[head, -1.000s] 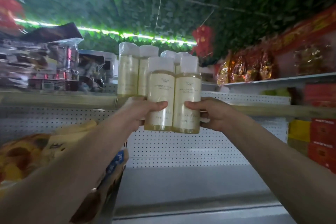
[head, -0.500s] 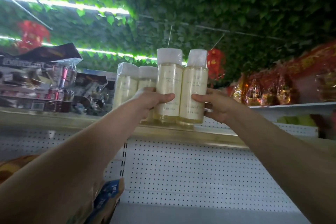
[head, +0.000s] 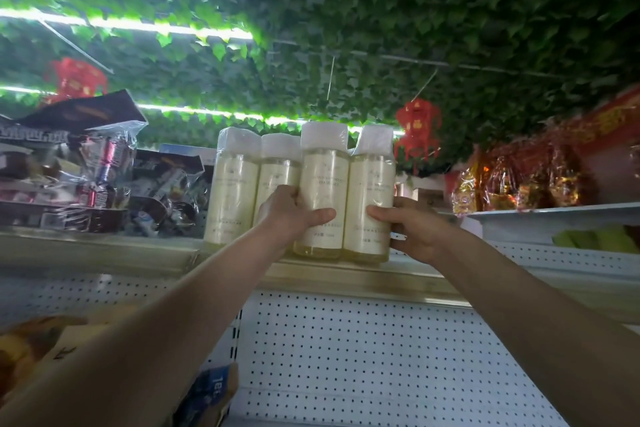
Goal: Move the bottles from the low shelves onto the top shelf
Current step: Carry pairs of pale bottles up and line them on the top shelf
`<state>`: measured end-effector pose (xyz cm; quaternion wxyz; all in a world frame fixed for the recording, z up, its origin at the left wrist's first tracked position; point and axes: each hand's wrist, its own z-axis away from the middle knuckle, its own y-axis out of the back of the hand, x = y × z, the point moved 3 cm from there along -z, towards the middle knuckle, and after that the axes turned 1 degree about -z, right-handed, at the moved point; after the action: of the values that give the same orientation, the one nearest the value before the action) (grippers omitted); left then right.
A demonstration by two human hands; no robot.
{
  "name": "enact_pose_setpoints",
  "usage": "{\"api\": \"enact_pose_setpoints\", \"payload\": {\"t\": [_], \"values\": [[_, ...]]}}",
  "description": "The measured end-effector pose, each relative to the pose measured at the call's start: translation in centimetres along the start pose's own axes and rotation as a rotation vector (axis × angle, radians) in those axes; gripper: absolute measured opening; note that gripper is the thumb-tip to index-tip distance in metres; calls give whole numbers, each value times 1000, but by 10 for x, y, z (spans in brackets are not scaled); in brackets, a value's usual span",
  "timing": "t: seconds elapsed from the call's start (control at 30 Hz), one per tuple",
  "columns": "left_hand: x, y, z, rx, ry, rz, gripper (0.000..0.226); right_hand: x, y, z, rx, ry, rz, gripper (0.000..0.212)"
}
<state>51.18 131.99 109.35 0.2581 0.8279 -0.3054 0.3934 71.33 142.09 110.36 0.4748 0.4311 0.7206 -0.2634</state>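
Two pale yellow bottles with white caps stand side by side at the front edge of the top shelf. My left hand grips the left bottle, thumb across its label. My right hand grips the right bottle from its right side. Their bases touch or sit just over the shelf's gold lip. Two more wrapped bottles of the same kind stand on the shelf just left and behind, partly hidden by my left hand.
Plastic-wrapped dark gift boxes crowd the top shelf on the left. Red and gold packets sit on a white shelf at the right. White pegboard backs the lower level. A snack bag lies at lower left. Leafy ceiling overhead.
Both hands have carried the two bottles up from below the shelf edge and forward onto the top shelf, beside the bottles standing there.
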Motion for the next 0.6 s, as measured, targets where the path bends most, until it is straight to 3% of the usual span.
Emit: {"api": "enact_pose_setpoints", "payload": {"t": [0.23,0.47,0.6], "values": [[2,-4,5,114,-74,-268,77,6,-3,5,1,29,-13,35],[7,-2,22,70,-91,-402,83,8,-5,9,8,26,-38,42],[3,-7,32,12,-105,-456,99,14,-1,13,13,13,-10,51]]}}
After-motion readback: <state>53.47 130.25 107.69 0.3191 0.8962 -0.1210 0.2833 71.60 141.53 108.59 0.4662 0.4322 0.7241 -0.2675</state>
